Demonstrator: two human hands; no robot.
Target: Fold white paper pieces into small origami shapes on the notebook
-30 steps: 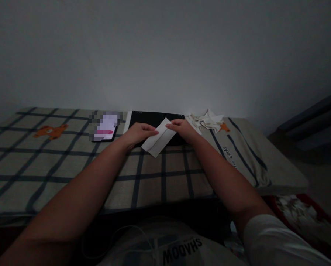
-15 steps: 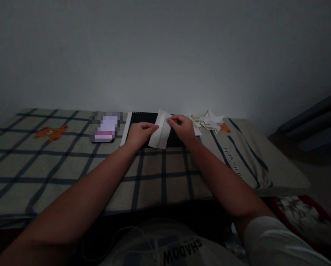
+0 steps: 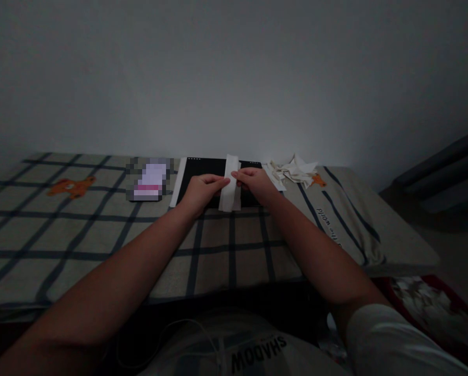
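A narrow folded strip of white paper [image 3: 229, 194] stands nearly upright between my hands, above a flat black sheet with white edges [image 3: 202, 166]. My left hand [image 3: 204, 190] pinches the strip's left edge between thumb and fingers. From the other side my right hand [image 3: 254, 183] pinches its right edge, a little higher, with the fingers curled. The two thumbs are close together near the middle of the strip. Part of the black sheet is hidden behind the hands and the paper.
Left of the black sheet lies a phone [image 3: 151, 180], its screen blurred out. Crumpled white paper [image 3: 296, 169] lies to the right. A checked cloth [image 3: 100, 235] covers the table against the wall. Below right, a red container [image 3: 448, 303] holds pale scraps.
The paper strip has become narrower and straighter, folded over along its length. My right hand has moved left and slightly down, closer to my left hand.
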